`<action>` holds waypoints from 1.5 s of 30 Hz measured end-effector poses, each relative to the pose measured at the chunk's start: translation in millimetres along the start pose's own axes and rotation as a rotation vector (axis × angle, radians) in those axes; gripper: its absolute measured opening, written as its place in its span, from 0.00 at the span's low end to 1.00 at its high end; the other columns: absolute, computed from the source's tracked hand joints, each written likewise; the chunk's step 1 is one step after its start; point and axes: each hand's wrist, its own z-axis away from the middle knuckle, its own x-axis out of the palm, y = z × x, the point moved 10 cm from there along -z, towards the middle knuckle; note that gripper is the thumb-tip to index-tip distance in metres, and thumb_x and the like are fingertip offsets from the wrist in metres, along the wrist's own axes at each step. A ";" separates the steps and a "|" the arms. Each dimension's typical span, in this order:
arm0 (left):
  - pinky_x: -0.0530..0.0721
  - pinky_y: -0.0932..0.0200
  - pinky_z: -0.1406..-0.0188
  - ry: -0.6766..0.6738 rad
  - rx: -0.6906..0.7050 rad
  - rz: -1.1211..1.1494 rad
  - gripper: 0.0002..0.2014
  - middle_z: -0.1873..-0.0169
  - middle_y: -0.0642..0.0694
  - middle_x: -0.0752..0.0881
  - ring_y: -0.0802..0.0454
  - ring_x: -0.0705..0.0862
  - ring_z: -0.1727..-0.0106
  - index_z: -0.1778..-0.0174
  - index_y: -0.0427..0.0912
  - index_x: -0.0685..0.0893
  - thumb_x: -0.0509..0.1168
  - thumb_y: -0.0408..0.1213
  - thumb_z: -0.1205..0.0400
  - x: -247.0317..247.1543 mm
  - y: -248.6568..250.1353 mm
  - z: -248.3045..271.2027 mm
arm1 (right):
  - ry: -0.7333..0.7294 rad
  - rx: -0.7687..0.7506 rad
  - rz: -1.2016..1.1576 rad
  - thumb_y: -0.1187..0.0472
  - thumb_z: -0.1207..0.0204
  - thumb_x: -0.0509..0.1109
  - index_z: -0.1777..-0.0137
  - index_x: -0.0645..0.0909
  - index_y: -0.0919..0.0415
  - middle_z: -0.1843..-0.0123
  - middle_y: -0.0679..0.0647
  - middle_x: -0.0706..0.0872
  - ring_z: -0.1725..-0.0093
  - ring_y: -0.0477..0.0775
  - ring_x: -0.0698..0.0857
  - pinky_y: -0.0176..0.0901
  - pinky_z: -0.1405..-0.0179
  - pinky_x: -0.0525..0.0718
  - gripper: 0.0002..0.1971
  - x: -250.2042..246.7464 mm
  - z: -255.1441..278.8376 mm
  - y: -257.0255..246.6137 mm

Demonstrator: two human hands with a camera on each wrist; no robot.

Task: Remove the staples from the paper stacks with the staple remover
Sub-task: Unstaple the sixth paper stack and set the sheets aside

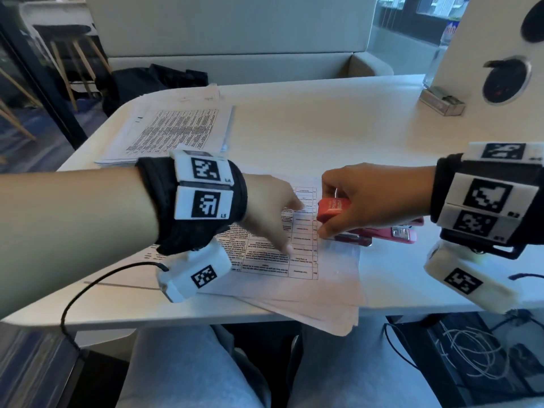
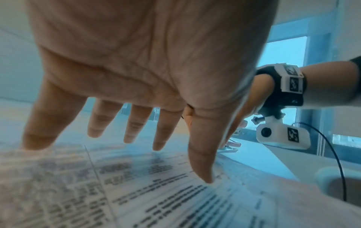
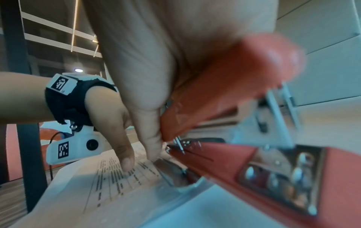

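Note:
A printed paper stack (image 1: 294, 275) lies at the table's front edge, partly overhanging it. My left hand (image 1: 276, 222) presses on it with straight, spread fingers; in the left wrist view the fingertips (image 2: 203, 174) touch the sheet (image 2: 156, 192). My right hand (image 1: 353, 198) grips the red staple remover (image 1: 332, 209) at the stack's right edge. Its upper arm (image 3: 224, 92) is lifted off the red base (image 3: 254, 169), and the metal tip meets the paper's corner (image 3: 117, 185). The staple itself is too blurred to make out. A second stack (image 1: 176, 128) lies at the back left.
A small metal box (image 1: 441, 103) sits at the back right beside a white panel with round sockets (image 1: 506, 81). A black bag (image 1: 153, 81) lies on the bench behind the table. Loose cables (image 1: 471, 348) hang below the table's right side.

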 end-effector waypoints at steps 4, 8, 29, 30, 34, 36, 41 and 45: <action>0.74 0.55 0.32 0.217 0.054 -0.007 0.25 0.32 0.56 0.80 0.55 0.76 0.30 0.32 0.56 0.81 0.74 0.52 0.26 -25.5 -0.8 7.1 | 0.056 0.023 -0.002 0.41 0.35 0.79 0.50 0.76 0.47 0.56 0.43 0.81 0.59 0.46 0.83 0.50 0.55 0.87 0.21 -10.1 -1.3 11.4; 0.76 0.64 0.51 0.283 0.103 0.066 0.14 0.53 0.59 0.88 0.59 0.84 0.46 0.47 0.53 0.90 0.76 0.49 0.28 -29.4 9.1 10.6 | 0.090 0.026 0.069 0.42 0.34 0.79 0.49 0.80 0.50 0.55 0.44 0.82 0.57 0.47 0.82 0.51 0.51 0.87 0.20 -11.9 -2.0 20.1; 0.73 0.60 0.62 0.255 0.128 -0.076 0.06 0.63 0.56 0.84 0.54 0.81 0.58 0.59 0.48 0.88 0.69 0.45 0.20 -5.2 42.8 11.1 | 0.016 -0.086 0.232 0.42 0.24 0.70 0.37 0.84 0.41 0.50 0.37 0.84 0.53 0.41 0.76 0.39 0.51 0.71 0.16 -1.9 -0.1 7.0; 0.74 0.60 0.62 0.263 0.136 -0.085 0.07 0.63 0.55 0.84 0.54 0.82 0.57 0.58 0.47 0.88 0.68 0.45 0.20 -5.4 43.4 12.0 | 0.016 -0.088 0.236 0.44 0.23 0.70 0.37 0.84 0.41 0.46 0.38 0.85 0.52 0.40 0.76 0.38 0.50 0.71 0.15 -2.2 -0.1 6.2; 0.79 0.58 0.61 0.290 0.186 -0.140 0.08 0.58 0.51 0.87 0.50 0.85 0.54 0.58 0.46 0.87 0.63 0.40 0.19 -3.8 47.1 14.4 | 0.002 -0.108 0.306 0.48 0.20 0.68 0.33 0.82 0.41 0.35 0.40 0.84 0.47 0.40 0.73 0.36 0.48 0.67 0.16 -2.2 2.6 2.7; 0.78 0.58 0.61 0.295 0.201 -0.158 0.07 0.57 0.52 0.87 0.50 0.84 0.52 0.59 0.47 0.85 0.63 0.39 0.18 -3.7 48.1 13.8 | -0.001 -0.126 0.337 0.49 0.19 0.66 0.31 0.81 0.40 0.34 0.40 0.83 0.48 0.40 0.71 0.35 0.47 0.65 0.17 -1.8 3.8 -0.2; 0.73 0.60 0.58 0.252 0.230 -0.153 0.06 0.55 0.56 0.87 0.53 0.83 0.46 0.51 0.49 0.89 0.68 0.40 0.20 -2.5 44.1 6.8 | -0.038 -0.171 0.317 0.50 0.19 0.66 0.29 0.78 0.38 0.29 0.41 0.80 0.32 0.45 0.76 0.42 0.30 0.72 0.18 3.3 4.2 -9.3; 0.74 0.59 0.60 0.293 0.292 -0.213 0.05 0.57 0.56 0.88 0.51 0.83 0.47 0.54 0.49 0.89 0.68 0.38 0.20 -2.3 48.8 3.8 | -0.052 -0.177 0.320 0.51 0.19 0.67 0.31 0.79 0.37 0.30 0.40 0.80 0.33 0.45 0.78 0.45 0.29 0.74 0.17 4.1 3.3 -12.0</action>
